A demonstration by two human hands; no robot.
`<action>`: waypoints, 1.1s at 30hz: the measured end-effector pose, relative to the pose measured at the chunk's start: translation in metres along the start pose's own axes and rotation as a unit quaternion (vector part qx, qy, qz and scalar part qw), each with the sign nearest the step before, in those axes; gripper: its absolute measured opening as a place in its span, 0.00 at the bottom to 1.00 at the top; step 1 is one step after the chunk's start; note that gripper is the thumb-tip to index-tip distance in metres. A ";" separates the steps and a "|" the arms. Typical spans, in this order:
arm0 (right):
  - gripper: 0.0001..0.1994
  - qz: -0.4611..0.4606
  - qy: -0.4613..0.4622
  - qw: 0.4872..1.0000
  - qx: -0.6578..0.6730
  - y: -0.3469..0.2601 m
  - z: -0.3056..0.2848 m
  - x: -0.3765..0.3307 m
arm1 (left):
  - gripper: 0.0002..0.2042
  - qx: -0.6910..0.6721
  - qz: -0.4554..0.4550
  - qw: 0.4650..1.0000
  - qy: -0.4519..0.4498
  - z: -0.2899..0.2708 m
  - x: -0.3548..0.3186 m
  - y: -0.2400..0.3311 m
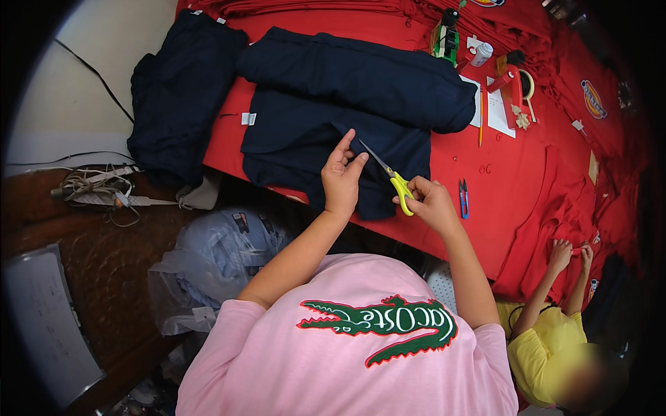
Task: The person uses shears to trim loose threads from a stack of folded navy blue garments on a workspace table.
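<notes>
Pink shirt (343, 353), cut off below; left hand (341, 182) spread, right hand (433, 202) gripping partly hidden scissors (400, 186).

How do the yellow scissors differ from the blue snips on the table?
The scissors have yellow handles; the snips are blue. The scissors are in the right hand, while the snips lie on the red table. The scissors look longer than the snips. Both are cutting tools.

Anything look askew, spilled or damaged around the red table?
Left of the table, pale cables lie tangled in a loose heap, which looks untidy. No spill shows, and the yellow-handled scissors in the right hand look undamaged.
</notes>
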State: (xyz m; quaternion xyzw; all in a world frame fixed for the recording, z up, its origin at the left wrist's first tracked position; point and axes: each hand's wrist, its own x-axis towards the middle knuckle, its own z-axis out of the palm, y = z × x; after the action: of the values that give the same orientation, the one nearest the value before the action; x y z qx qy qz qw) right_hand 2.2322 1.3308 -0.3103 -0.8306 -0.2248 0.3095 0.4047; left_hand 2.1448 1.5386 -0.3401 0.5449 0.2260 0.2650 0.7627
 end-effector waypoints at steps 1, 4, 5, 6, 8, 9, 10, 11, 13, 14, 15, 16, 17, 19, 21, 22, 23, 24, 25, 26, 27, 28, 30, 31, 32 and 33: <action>0.12 -0.031 0.017 0.999 -0.034 0.001 0.002 -0.001 | 0.37 0.000 0.004 1.000 -0.007 -0.002 0.000 -0.001; 0.15 -0.071 0.048 0.993 -0.085 -0.013 0.003 0.001 | 0.37 -0.003 -0.005 1.000 -0.017 0.001 -0.004 0.007; 0.17 -0.077 0.054 0.991 -0.093 -0.019 0.003 0.002 | 0.37 -0.012 -0.009 1.000 -0.017 0.001 -0.005 0.009; 0.17 -0.084 0.056 0.990 -0.095 -0.019 0.003 0.003 | 0.37 -0.021 -0.013 1.000 -0.017 0.001 -0.006 0.010; 0.17 -0.096 0.061 0.988 -0.100 -0.018 0.005 0.006 | 0.37 -0.027 -0.016 0.999 -0.018 0.000 -0.006 0.011; 0.17 -0.086 0.050 0.991 -0.088 -0.018 0.004 0.008 | 0.37 -0.025 -0.014 0.999 -0.020 -0.001 -0.006 0.010; 0.16 -0.076 0.038 0.993 -0.077 -0.018 0.004 0.009 | 0.38 -0.023 -0.013 0.999 -0.021 -0.002 -0.006 0.010; 0.16 -0.065 0.027 0.995 -0.066 -0.017 0.003 0.010 | 0.38 -0.022 -0.017 0.999 -0.019 -0.003 -0.006 0.010; 0.15 -0.060 0.025 0.996 -0.063 -0.012 0.005 0.010 | 0.38 -0.020 -0.025 0.999 -0.014 -0.002 -0.007 0.010; 0.14 -0.057 0.022 0.996 -0.061 -0.008 0.006 0.010 | 0.38 -0.019 -0.025 0.999 -0.010 -0.002 -0.008 0.010; 0.13 -0.066 0.029 0.996 -0.058 -0.003 0.009 0.009 | 0.38 -0.017 -0.025 1.000 -0.006 -0.002 -0.010 0.008; 0.13 -0.075 0.036 0.995 -0.055 0.004 0.012 0.009 | 0.38 -0.016 -0.024 1.000 -0.002 -0.003 -0.012 0.007; 0.12 -0.084 0.041 0.994 -0.052 0.004 0.013 0.008 | 0.38 -0.014 -0.033 0.999 0.002 -0.005 -0.015 0.005; 0.12 -0.068 0.039 0.996 -0.032 0.004 0.015 0.005 | 0.38 -0.011 -0.049 0.999 0.010 -0.009 -0.022 0.002; 0.13 -0.026 0.056 0.996 0.059 0.002 0.023 0.006 | 0.39 -0.053 -0.076 0.996 0.019 0.001 -0.031 0.012; 0.13 0.011 0.074 0.988 0.138 0.004 0.031 0.008 | 0.40 -0.073 -0.088 0.993 0.024 0.006 -0.037 0.016; 0.14 0.049 0.088 0.971 0.217 0.002 0.039 0.012 | 0.40 -0.063 -0.113 0.992 0.007 0.004 -0.045 0.011; 0.14 0.049 0.095 0.965 0.237 -0.004 0.046 0.018 | 0.40 -0.055 -0.139 0.989 -0.009 0.001 -0.052 0.004; 0.14 0.051 0.103 0.959 0.258 -0.012 0.054 0.024 | 0.40 -0.053 -0.147 0.988 -0.015 -0.002 -0.057 -0.004; 0.15 0.055 0.115 0.952 0.277 -0.015 0.058 0.028 | 0.39 -0.077 -0.163 0.984 -0.017 0.001 -0.058 -0.006; 0.13 0.042 0.103 0.957 0.267 -0.007 0.063 0.034 | 0.37 -0.075 -0.162 0.984 -0.008 0.001 -0.056 -0.008; 0.12 0.037 0.102 0.968 0.228 -0.003 0.066 0.038 | 0.36 -0.073 -0.163 0.984 0.001 -0.001 -0.053 -0.009; 0.11 0.032 0.102 0.984 0.146 0.006 0.069 0.041 | 0.31 0.019 -0.133 0.991 0.020 -0.020 -0.042 -0.013; 0.11 0.037 0.091 0.981 0.170 0.010 0.065 0.039 | 0.28 -0.010 -0.106 0.993 0.054 -0.025 -0.037 -0.011; 0.11 0.041 0.074 0.977 0.193 0.009 0.062 0.036 | 0.27 -0.032 -0.085 0.992 0.083 -0.044 -0.030 -0.022; 0.11 0.048 0.066 0.973 0.217 0.009 0.055 0.032 | 0.26 -0.081 -0.073 0.986 0.123 -0.048 -0.022 -0.010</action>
State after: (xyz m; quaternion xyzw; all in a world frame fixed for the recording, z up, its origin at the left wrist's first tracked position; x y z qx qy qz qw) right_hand 2.2175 1.3754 -0.3547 -0.7511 -0.0851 0.3149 0.5740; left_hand 2.0993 1.5555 -0.3624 0.4268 0.3352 0.2907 0.7880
